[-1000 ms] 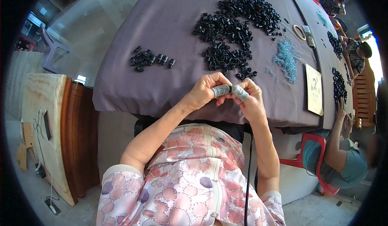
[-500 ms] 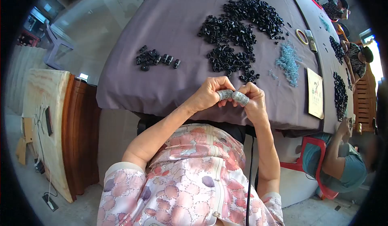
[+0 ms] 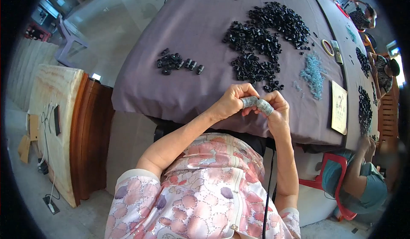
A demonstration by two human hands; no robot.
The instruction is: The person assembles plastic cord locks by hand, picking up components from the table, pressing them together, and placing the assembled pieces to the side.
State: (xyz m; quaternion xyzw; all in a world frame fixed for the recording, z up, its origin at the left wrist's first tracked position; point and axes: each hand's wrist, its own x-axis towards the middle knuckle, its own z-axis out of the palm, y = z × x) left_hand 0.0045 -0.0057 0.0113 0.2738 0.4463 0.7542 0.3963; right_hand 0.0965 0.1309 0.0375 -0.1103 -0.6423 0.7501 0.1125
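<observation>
My left hand [image 3: 232, 101] and my right hand [image 3: 276, 110] meet at the table's near edge, fingertips pinched close together. A grey speckled wrap covers a finger on each hand. Whatever sits between the fingertips is too small and hidden to make out. Just beyond them lies a large heap of small black plastic pieces [image 3: 255, 66]. To the right is a pile of tiny clear bluish pieces [image 3: 313, 76]. A smaller group of black pieces [image 3: 171, 61] rests to the left, with several in a short row.
The purple-grey cloth [image 3: 145, 85] covers the table. A roll of tape [image 3: 328, 48], a slim container [image 3: 337, 52] and a printed booklet [image 3: 339, 107] lie at right. A co-worker [image 3: 363, 183] sits on a red chair [image 3: 341, 170]. A wooden cabinet [image 3: 83, 140] stands at left.
The view has shifted slightly, so the whole scene appears a little further right and lower. Both hands stay pinched together, with only slight finger movement.
</observation>
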